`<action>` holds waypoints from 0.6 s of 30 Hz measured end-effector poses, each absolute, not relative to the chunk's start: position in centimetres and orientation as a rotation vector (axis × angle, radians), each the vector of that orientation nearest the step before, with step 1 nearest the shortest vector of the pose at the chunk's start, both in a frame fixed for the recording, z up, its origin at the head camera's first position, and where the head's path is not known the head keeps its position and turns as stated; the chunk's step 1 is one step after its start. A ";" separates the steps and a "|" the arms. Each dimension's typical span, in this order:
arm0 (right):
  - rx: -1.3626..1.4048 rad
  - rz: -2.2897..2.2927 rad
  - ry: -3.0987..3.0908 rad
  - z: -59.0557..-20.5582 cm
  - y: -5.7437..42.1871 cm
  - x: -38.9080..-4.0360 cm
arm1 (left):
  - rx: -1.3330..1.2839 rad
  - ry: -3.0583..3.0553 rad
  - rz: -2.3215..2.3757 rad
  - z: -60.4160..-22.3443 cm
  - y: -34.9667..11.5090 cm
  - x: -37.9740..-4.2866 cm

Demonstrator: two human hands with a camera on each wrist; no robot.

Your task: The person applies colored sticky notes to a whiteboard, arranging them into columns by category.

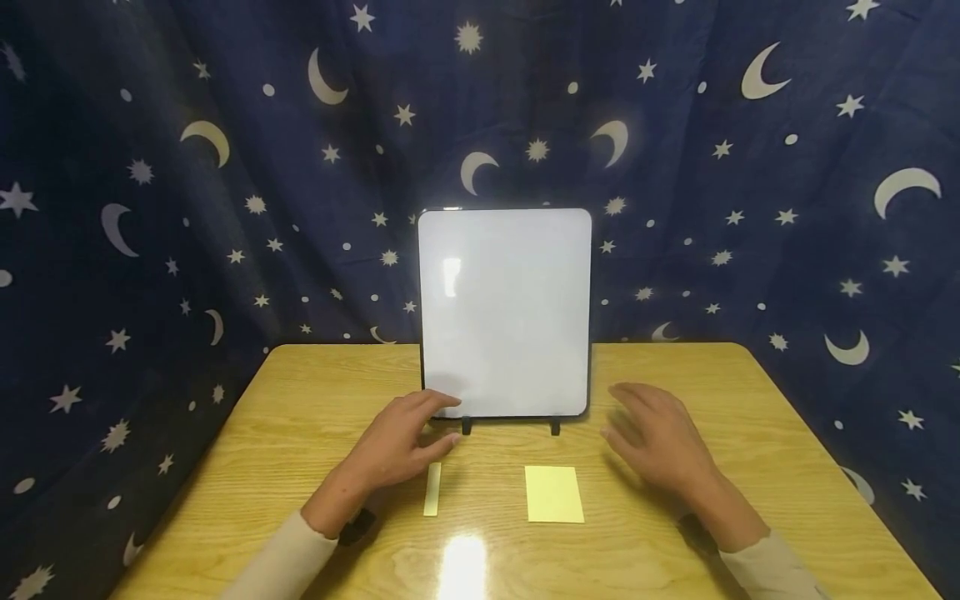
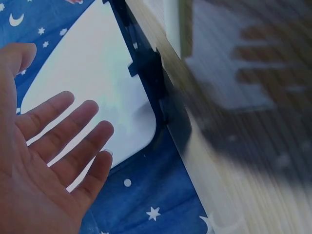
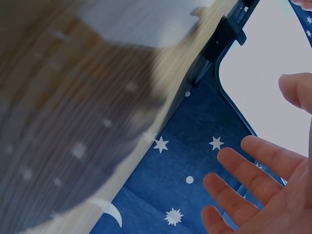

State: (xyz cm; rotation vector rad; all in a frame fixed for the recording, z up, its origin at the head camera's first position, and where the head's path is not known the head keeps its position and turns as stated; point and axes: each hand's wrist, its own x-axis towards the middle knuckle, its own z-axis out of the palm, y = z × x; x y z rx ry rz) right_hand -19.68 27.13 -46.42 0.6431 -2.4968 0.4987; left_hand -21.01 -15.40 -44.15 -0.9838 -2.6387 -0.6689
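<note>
A white board (image 1: 505, 308) with a thin black frame stands upright on small black feet (image 1: 555, 426). My left hand (image 1: 401, 442) hovers by its lower left corner, holding nothing. In the left wrist view the fingers (image 2: 90, 122) are spread and relaxed before the board. My right hand (image 1: 660, 437) is off the board's lower right side, fingers loosely bent and nothing in them. The right wrist view also shows loose, parted fingers (image 3: 248, 175). Between the hands a square yellow sticky note pad (image 1: 554, 494) lies on the table. A narrow pale yellow strip (image 1: 432, 490) lies below the left hand.
The light wooden table (image 1: 315, 400) reaches back to a dark blue curtain (image 1: 300, 183) with moons and stars. That curtain also hangs along the left and right sides. A bright light reflection shows at the table's front.
</note>
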 end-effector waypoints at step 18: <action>0.731 0.519 -2.491 -46.9 26.1 -19.1 | -1.168 -2.587 -0.638 -44.3 -11.2 -20.7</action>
